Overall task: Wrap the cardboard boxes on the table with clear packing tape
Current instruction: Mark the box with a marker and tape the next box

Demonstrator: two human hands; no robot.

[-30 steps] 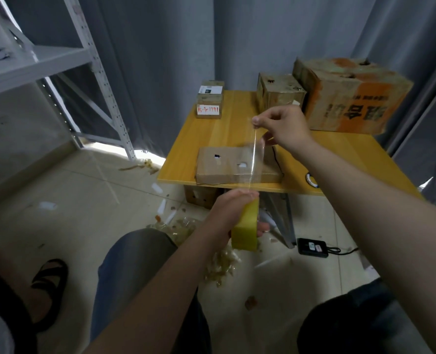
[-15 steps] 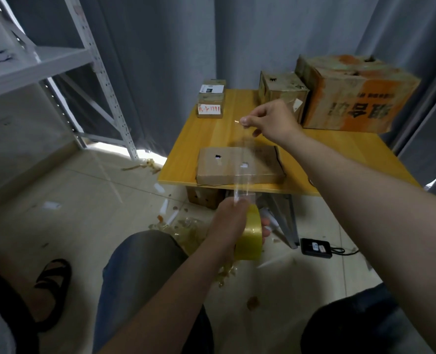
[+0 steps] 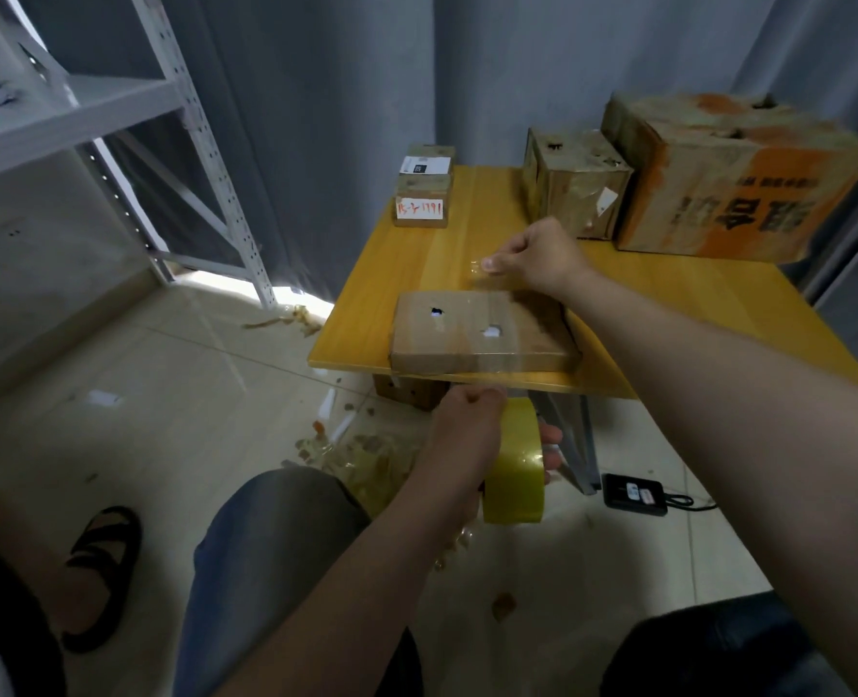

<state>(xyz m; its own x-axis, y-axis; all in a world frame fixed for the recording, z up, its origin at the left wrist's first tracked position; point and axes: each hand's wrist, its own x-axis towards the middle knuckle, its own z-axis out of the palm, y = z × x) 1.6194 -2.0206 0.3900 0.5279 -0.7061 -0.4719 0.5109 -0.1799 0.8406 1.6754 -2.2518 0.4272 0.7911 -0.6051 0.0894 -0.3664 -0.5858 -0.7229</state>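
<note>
Two hands were in view, and I found both occupied. The left hand (image 3: 467,435) hung below the near edge of the table (image 3: 668,304), fingers curled round the roll (image 3: 515,465). The roll stood on edge in that grip, off the table and just in front of the flat box (image 3: 482,334).

The right hand (image 3: 537,261) was above the tabletop, just beyond the far edge of the flat box. Its thumb and forefinger pinched the free end of the strip (image 3: 477,268). From that pinch the strip ran back over the top of the flat box and down past its near face toward the roll. As the strip was clear, I could not trace its edges along the whole run, nor tell how much of it touched the cardboard.

The flat box lay at the table's near edge, between the two hands, with two torn holes in its top.

Four other boxes stood at the far side of the table:
- Two small boxes (image 3: 423,201) sat at the left.
- A mid box (image 3: 575,193) stood against a big box (image 3: 734,183) at the right.

Tape scraps (image 3: 366,460) littered the floor under the table, near a black device (image 3: 636,494).
</note>
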